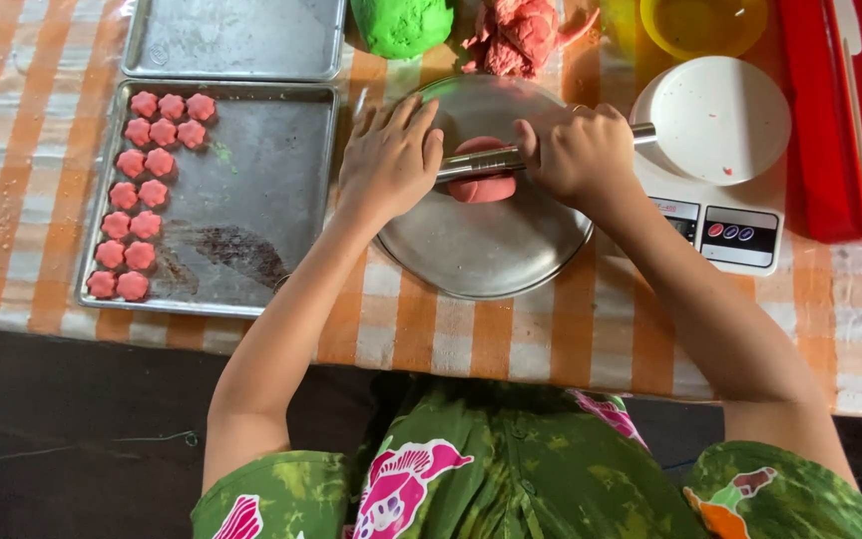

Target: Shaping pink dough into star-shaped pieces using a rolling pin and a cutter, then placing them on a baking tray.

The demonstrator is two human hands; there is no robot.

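Two hands press a metal rolling pin [491,160] across a lump of pink dough [481,185] that lies on a round metal plate [481,250] on the orange-and-white checked table [571,329]. The left hand [389,160] lies flat and open over its end of the pin, palm down, so that end is hidden beneath it. The right hand [576,152] is curled over the pin in a closed grip, and the far end of the pin sticks out past it toward a white scale [720,130]. Most of the dough's upper edge is covered by the pin and the fingers.

Left of the plate, a metal baking tray [251,200] carries two columns of pink flower-shaped pieces [142,190]. A second tray [236,40] above it is cut off at the top edge. A green dough ball [403,25], a heap of pink dough [516,35], a yellow bowl [700,25] and a red tray [850,120] are all partly out of frame.
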